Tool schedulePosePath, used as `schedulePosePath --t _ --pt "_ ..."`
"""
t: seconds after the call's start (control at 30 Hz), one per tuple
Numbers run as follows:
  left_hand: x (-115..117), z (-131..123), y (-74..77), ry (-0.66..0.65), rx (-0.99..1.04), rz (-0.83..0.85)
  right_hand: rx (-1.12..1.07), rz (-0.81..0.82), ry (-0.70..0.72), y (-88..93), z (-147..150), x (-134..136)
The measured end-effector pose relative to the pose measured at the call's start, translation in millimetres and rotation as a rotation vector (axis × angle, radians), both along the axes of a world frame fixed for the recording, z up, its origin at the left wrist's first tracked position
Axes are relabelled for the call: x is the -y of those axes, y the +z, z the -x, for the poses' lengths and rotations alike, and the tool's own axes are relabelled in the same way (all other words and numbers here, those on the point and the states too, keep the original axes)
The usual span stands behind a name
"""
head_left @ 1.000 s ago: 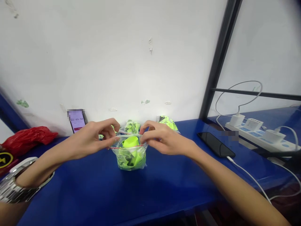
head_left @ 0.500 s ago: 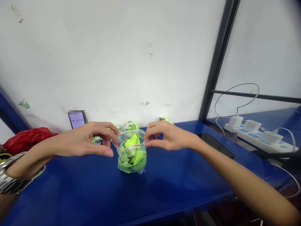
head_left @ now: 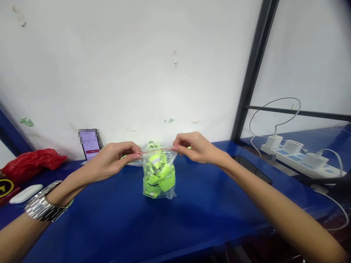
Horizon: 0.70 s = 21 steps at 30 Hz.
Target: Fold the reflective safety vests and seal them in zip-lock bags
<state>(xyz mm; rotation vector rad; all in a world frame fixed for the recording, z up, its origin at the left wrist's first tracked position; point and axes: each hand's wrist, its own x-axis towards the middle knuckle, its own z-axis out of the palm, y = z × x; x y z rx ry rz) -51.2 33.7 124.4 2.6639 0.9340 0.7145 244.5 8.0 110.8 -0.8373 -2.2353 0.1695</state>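
Observation:
A clear zip bag (head_left: pixel 159 177) stuffed with neon green bands stands on the blue table (head_left: pixel 115 226) in front of me. My left hand (head_left: pixel 115 160) pinches the left end of its red-lined top edge. My right hand (head_left: pixel 193 147) pinches the right end. Between the two pinches the top edge is stretched out straight and flat. A metal watch sits on my left wrist.
A phone (head_left: pixel 90 143) with a lit screen leans on the white wall at the back left. A red plastic bag (head_left: pixel 31 162) and a white object (head_left: pixel 26 193) lie far left. To the right lie a dark phone (head_left: pixel 253 170) on a cable and a power strip (head_left: pixel 304 159). More green bands (head_left: pixel 152 144) lie behind the bag.
The bag's mouth was held open and round; both hands have moved apart and up, pulling the top edge straight and flat. The bag now stands taller.

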Motion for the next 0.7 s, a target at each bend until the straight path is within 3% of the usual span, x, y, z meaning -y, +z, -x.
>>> schedulePosePath --t 0.1,0.2,0.43,0.6,0.7 --pt "-1.3 -0.2 -5.0 -0.005 0.002 0.035 0.028 0.034 0.044 -3.2 -3.1 1.1" --pt "-1.4 -1.9 -9.7 0.041 0.012 -0.048 0.042 0.027 0.101 -5.0 -4.5 3.4" --pt "-2.7 -10.0 -17.4 0.057 0.026 -0.282 -0.029 -0.068 0.021 -12.6 -4.1 -0.4" --pt "2.6 -14.5 -17.5 0.010 0.052 -0.159 0.017 -0.228 0.035 -19.1 -8.5 -1.4" --pt "4.8 -15.7 -17.1 -0.088 0.040 -0.016 0.032 -0.152 0.061 -20.0 -11.6 2.7"
